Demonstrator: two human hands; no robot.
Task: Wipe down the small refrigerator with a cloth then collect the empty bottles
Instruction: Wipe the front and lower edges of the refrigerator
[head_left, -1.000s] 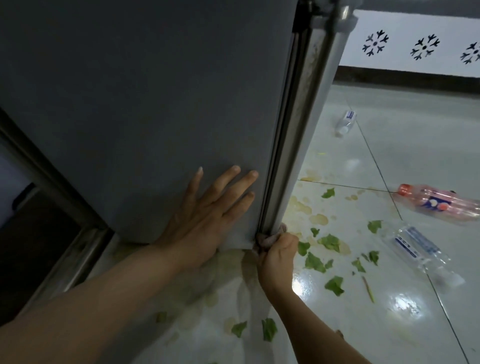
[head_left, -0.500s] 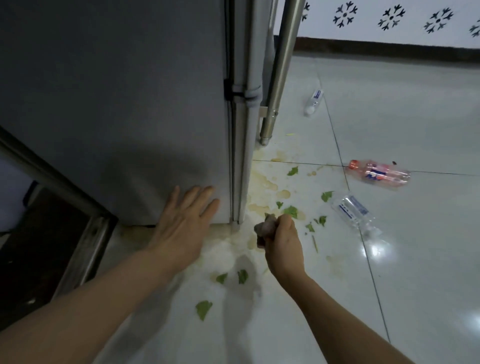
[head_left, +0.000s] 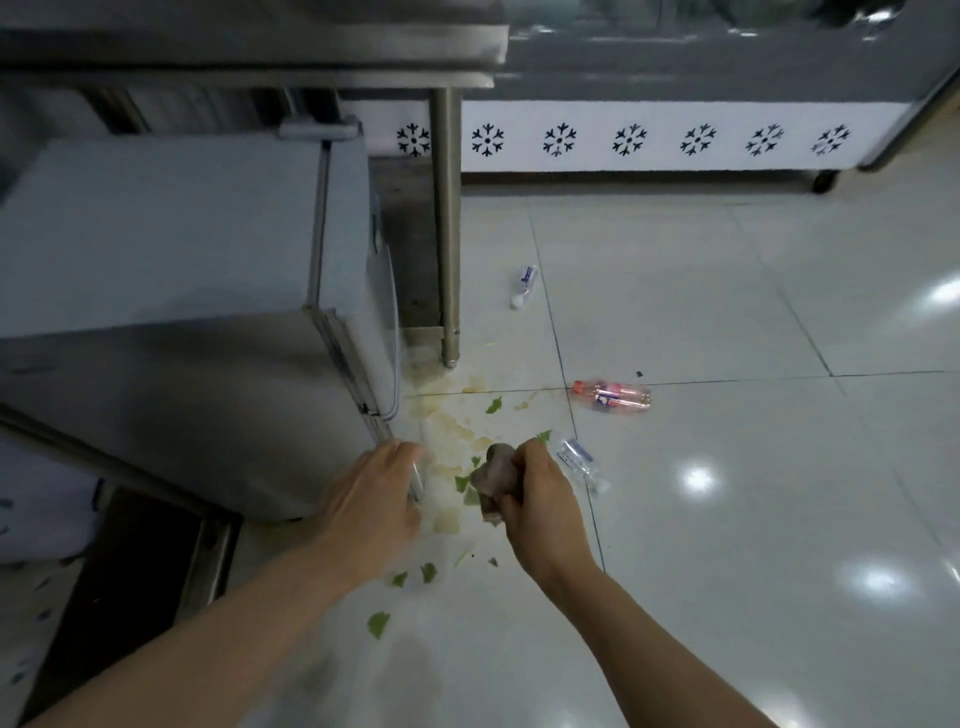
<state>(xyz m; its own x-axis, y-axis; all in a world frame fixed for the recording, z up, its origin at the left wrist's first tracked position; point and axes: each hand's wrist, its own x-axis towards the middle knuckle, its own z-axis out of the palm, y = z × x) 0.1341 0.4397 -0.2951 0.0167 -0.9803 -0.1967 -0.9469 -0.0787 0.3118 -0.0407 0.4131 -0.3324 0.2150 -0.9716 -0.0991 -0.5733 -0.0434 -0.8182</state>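
While right hand (head_left: 540, 499) grips cloth (head_left: 493, 480), bottle labels unreadable.

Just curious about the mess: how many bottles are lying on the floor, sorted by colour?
Clear bottles with blue labels: 2, one by the table leg, one near the right hand
Pink bottle: 1
Total: 3

Left hand (head_left: 371, 491) now off the refrigerator (head_left: 171, 322) side panel, at its bottom front corner, fingers (head_left: 410, 457) curled there. Right hand (head_left: 535, 504) with bunched cloth (head_left: 493, 480) drawn away from that corner, held above the floor (head_left: 727, 467).
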